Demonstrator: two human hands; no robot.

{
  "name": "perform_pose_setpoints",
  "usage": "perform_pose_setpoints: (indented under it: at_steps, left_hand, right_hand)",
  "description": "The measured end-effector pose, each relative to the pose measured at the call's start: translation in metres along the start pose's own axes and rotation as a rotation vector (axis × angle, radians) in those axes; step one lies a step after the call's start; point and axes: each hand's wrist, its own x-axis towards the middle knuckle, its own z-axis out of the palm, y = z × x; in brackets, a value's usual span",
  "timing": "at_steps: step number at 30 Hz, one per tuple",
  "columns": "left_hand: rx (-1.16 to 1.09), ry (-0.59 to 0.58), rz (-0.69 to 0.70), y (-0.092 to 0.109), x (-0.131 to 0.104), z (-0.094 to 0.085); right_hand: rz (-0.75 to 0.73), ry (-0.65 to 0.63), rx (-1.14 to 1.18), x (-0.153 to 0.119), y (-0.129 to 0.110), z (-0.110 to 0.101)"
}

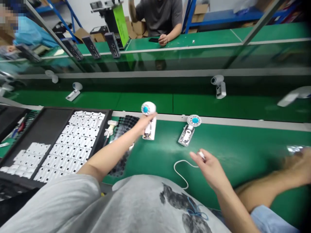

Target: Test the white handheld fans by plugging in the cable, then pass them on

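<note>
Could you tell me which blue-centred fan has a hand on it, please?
The left fan, held by the left hand; the right fan lies untouched on the green bench.

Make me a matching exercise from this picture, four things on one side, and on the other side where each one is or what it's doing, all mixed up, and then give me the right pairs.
Things:
1. Left hand
2. Right hand
3. White cord
4. Black tray

Places and states:
A. Lies in a curve on the green work surface
B. Bears rows of white parts
C. Holds a small white piece
D. Grips a white device with a blue centre

Right pairs: 1-D, 2-C, 3-A, 4-B.
</note>
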Motion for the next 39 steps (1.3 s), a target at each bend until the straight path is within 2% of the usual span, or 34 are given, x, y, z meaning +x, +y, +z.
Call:
perform_pose_setpoints:
  at_steps: [3,5,8,11,13,15,19,26,30,39]
  left_hand:
    - [-0.109,0.099,-0.071,0.011,-0.013,-0.045]
    - [-0.188,0.194,-0.121,0.007,-0.026,-0.082]
    - [-0.273,0.295,-0.159,-0.019,-0.046,-0.127]
    - [-0.303,0.32,-0.162,-0.059,-0.06,-0.147]
    - [-0.326,0.338,-0.123,-0.081,-0.064,-0.149]
    - [-0.352,0.366,-0.068,-0.095,-0.065,-0.147]
    - [-0.376,0.375,-0.017,-0.101,-0.062,-0.146]
    - [-0.385,0.355,-0.002,-0.096,-0.064,-0.146]
    - [-0.384,0.34,-0.007,-0.097,-0.065,-0.146]
    - [-0.388,0.359,-0.015,-0.096,-0.064,-0.146]
  right_hand:
    - [-0.124,-0.091,-0.078,0.014,-0.01,0.033]
    - [-0.239,-0.119,-0.162,0.026,-0.016,0.062]
    - [-0.33,-0.136,-0.219,0.046,-0.026,0.112]
    - [-0.367,-0.171,-0.288,0.061,-0.033,0.161]
    - [-0.363,-0.182,-0.351,0.069,-0.033,0.187]
    - [-0.355,-0.181,-0.412,0.074,-0.032,0.204]
    - [-0.355,-0.183,-0.518,0.079,-0.032,0.221]
    - [-0.384,-0.204,-0.597,0.078,-0.035,0.236]
    - [-0.348,-0.196,-0.578,0.081,-0.037,0.239]
    - [-0.258,-0.209,-0.323,0.084,-0.041,0.239]
